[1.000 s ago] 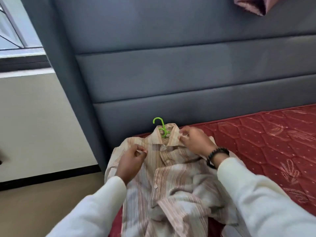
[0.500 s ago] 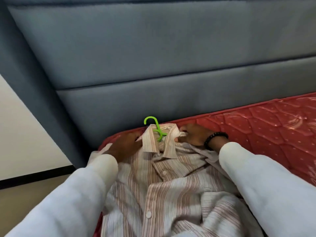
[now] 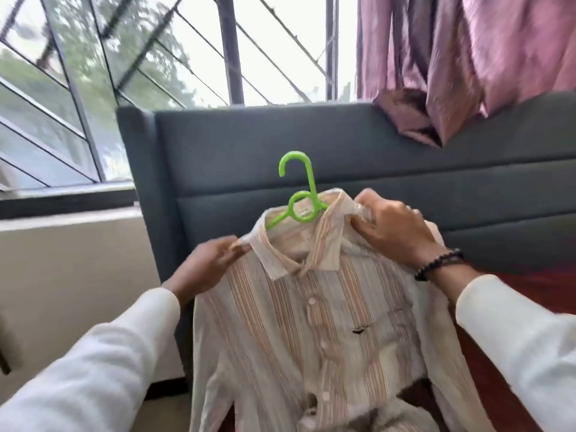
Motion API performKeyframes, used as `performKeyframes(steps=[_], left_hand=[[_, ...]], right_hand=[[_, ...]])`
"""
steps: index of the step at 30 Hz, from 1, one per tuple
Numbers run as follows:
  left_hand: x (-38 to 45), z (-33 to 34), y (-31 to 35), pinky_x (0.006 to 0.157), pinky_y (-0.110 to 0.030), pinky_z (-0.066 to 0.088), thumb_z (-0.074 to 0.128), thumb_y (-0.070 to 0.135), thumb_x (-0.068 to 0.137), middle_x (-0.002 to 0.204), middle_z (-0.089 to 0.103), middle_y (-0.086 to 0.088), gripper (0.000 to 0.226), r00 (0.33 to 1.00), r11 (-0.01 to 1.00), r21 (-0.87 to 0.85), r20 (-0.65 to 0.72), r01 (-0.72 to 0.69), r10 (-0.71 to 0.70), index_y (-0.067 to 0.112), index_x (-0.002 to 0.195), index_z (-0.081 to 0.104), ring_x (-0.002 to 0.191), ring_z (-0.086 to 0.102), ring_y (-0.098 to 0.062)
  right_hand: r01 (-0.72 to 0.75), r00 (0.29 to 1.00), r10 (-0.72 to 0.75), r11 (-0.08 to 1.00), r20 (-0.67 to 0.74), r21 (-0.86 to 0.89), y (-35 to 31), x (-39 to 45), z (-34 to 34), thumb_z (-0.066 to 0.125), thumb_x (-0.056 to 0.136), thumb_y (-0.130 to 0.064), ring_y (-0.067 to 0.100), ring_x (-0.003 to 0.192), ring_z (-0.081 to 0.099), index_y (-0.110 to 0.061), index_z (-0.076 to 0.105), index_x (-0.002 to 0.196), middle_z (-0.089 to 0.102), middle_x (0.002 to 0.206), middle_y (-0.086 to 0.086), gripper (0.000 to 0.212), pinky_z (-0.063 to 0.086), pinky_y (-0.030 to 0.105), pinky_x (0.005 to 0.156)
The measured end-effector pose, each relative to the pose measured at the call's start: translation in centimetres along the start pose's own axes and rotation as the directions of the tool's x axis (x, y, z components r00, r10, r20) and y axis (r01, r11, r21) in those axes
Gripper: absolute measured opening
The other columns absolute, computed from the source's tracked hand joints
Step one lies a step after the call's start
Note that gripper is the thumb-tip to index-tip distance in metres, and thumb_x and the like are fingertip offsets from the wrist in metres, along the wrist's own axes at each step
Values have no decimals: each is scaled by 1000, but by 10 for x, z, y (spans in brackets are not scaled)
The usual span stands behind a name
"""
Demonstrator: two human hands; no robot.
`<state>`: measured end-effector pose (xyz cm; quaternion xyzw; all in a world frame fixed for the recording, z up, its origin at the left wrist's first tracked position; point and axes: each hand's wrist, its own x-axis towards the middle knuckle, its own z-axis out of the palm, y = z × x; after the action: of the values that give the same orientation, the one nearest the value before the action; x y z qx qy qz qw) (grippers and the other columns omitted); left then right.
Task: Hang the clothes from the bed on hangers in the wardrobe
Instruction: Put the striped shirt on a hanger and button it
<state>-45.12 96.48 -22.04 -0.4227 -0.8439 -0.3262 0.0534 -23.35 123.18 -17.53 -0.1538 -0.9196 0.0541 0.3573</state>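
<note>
The left hand pinches the left shoulder seam of the striped shirt between thumb and curled fingers, just beside the collar edge. The right hand grips the opposite shoulder, fingers curled round the fabric at the collar's right end; a dark beaded bracelet sits at that wrist. Both arms wear white sleeves. The shirt is held up in the air between the two hands, buttoned front facing the person, its lower part draping down toward the bed. A green hanger sits inside the neck opening: its ring and hook stand clear above the collar, the hook tilted slightly left, and one arm runs down under the left shoulder. Behind the shirt stands the grey padded headboard, its top edge level and its left edge vertical. The red mattress shows at the right, below the right forearm. To the left of the headboard lie a pale wall and open floor. Above, a barred window spans the view, and a mauve curtain hangs at the right, its lower end resting on the headboard's top edge.
</note>
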Motion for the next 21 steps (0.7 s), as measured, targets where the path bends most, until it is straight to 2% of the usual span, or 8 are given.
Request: performKeyframes(steps=[3, 6, 8, 11, 13, 17, 19, 21], left_hand=[[12, -80, 50, 71, -35, 43, 44, 67, 93, 79, 63, 0, 55, 958, 991, 9, -254, -132, 130, 16, 83, 61, 75, 58, -15], [17, -138, 92, 70, -41, 43, 51, 63, 92, 77, 61, -4, 50, 951, 988, 68, -271, -138, 151, 15, 81, 56, 71, 55, -21], [15, -173, 116, 74, -43, 47, 54, 66, 84, 80, 62, -6, 52, 952, 990, 58, -272, -128, 139, 13, 82, 54, 74, 54, -22], [1, -218, 147, 67, -34, 48, 64, 69, 62, 80, 64, -2, 51, 952, 989, 28, -267, -145, 147, 22, 82, 58, 70, 57, -14], [-6, -245, 161, 63, -27, 45, 72, 61, 68, 81, 64, 0, 38, 936, 986, 65, -311, -154, 167, 27, 81, 60, 71, 61, -12], [-22, -286, 173, 64, -30, 44, 70, 62, 70, 81, 63, 8, 34, 896, 985, 86, -410, -149, 171, 31, 80, 60, 80, 65, -21], [-28, -299, 181, 63, -33, 44, 62, 77, 56, 77, 65, 6, 47, 872, 983, 90, -454, -161, 184, 32, 71, 59, 71, 60, -15], [-30, -305, 188, 70, -35, 48, 58, 78, 51, 81, 66, 3, 53, 886, 983, 110, -426, -150, 183, 29, 71, 59, 73, 59, -17]], right_hand=[[-40, 991, 59, 988, -123, 151, -36, 38, -70, 46, 96, -63, 35, 94, 64, -28, 55, 107, 71, 100, 9, 38, 50, 45, 80], [64, 993, -42, 976, -109, 207, -66, 65, -114, 45, 90, -65, 29, 94, 65, -19, 65, 105, 68, 98, 3, 53, 48, 38, 78], [112, 988, -80, 961, -133, 254, -84, 78, -141, 54, 95, -51, 25, 91, 64, -12, 66, 106, 63, 94, -1, 43, 38, 30, 71], [46, 997, -56, 980, 48, 194, -94, 91, -168, 55, 101, -35, 29, 118, 58, -12, 56, 134, 62, 126, 12, 40, 42, 32, 88], [41, 975, -69, 990, 211, 133, -96, 99, -187, 55, 101, -36, 31, 123, 56, -11, 53, 138, 59, 134, 11, 45, 44, 34, 99], [94, 971, -110, 992, 212, 83, -89, 88, -222, 45, 95, -65, 19, 96, 64, -29, 67, 104, 68, 102, -3, 43, 49, 38, 79], [62, 996, -70, 989, 61, 133, -83, 81, -234, 26, 73, -95, 12, 80, 60, -28, 65, 88, 63, 85, -10, 79, 44, 36, 68], [27, 998, -12, 966, -60, 256, -76, 78, -240, 20, 56, -106, 12, 80, 61, -27, 66, 94, 65, 87, -8, 99, 43, 35, 67]])
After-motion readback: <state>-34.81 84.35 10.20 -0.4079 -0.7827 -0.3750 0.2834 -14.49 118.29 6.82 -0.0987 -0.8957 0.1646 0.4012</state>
